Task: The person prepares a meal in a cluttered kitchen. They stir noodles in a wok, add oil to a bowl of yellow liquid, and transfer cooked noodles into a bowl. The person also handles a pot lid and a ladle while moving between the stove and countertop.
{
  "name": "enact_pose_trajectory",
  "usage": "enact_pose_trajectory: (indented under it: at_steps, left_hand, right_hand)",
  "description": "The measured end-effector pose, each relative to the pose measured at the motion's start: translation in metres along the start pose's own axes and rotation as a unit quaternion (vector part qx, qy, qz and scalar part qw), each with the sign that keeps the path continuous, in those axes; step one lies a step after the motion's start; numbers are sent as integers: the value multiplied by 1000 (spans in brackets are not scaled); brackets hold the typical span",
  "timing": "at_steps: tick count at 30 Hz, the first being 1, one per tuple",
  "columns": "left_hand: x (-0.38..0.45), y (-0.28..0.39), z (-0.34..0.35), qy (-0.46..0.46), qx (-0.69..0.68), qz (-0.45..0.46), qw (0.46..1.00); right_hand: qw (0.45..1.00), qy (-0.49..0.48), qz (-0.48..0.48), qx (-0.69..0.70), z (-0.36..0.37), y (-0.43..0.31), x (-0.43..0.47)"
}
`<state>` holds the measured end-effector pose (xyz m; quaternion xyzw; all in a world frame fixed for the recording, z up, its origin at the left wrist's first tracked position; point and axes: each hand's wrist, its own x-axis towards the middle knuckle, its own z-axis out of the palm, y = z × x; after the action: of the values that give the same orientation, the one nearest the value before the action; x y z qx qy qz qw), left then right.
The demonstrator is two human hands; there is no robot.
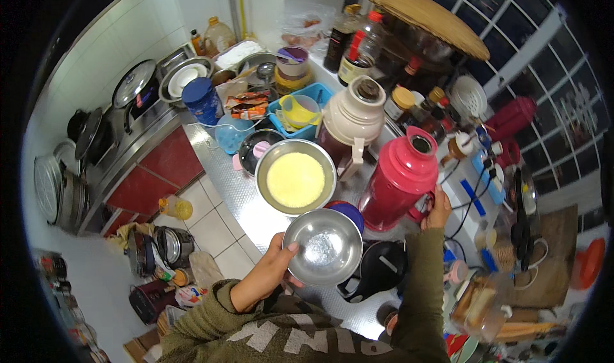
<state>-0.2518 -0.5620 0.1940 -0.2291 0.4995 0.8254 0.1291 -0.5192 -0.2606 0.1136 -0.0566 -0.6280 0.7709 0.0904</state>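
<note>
My left hand (276, 264) holds a shallow stainless steel bowl (331, 257) by its left rim, thumb over the edge. Bright glare inside hides whether it contains clear liquid. My right hand (435, 208) is wrapped around the handle of a red thermos flask (395, 185), which stands upright with its mouth uncovered. Just beyond the held bowl is a larger steel bowl (262, 195) containing a pale yellow mixture (295, 179). A cream-topped thermos (352, 111) with a stopper in its mouth stands behind the red one.
Below my right forearm lies a black appliance (383, 269). A blue basket (314, 94) and a blue canister (201, 101) stand farther back. Sauce bottles (357, 56) line the ledge, and black cables (467, 204) run at right. Pots (175, 243) sit on the tiled floor.
</note>
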Motion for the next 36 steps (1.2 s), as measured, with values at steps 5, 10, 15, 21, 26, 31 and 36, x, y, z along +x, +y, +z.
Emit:
enact_pose_trajectory:
  at_steps: [5, 10, 15, 21, 26, 31, 36]
  left_hand:
    - [1, 10, 1, 31, -2, 30, 999]
    - [6, 20, -5, 23, 9, 63, 998]
    - [6, 16, -10, 31, 28, 85, 996]
    - [5, 6, -24, 15, 37, 74, 996]
    - [1, -3, -29, 9, 21, 67, 997]
    - [-4, -3, -27, 12, 38, 54, 998]
    - [-8, -3, -27, 14, 43, 55, 997]
  right_hand:
    - [994, -83, -25, -73, 12, -67, -9]
    - [925, -226, -144, -270, 7, -137, -2]
    - [824, -314, -194, -430, 51, -190, -36]
    - [696, -383, -312, -522, 77, -211, -63]
    - [651, -400, -334, -553, 84, -217, -74]
    - [632, -423, -324, -562, 87, -219, -83]
    - [614, -435, -325, -573, 90, -221, -89]
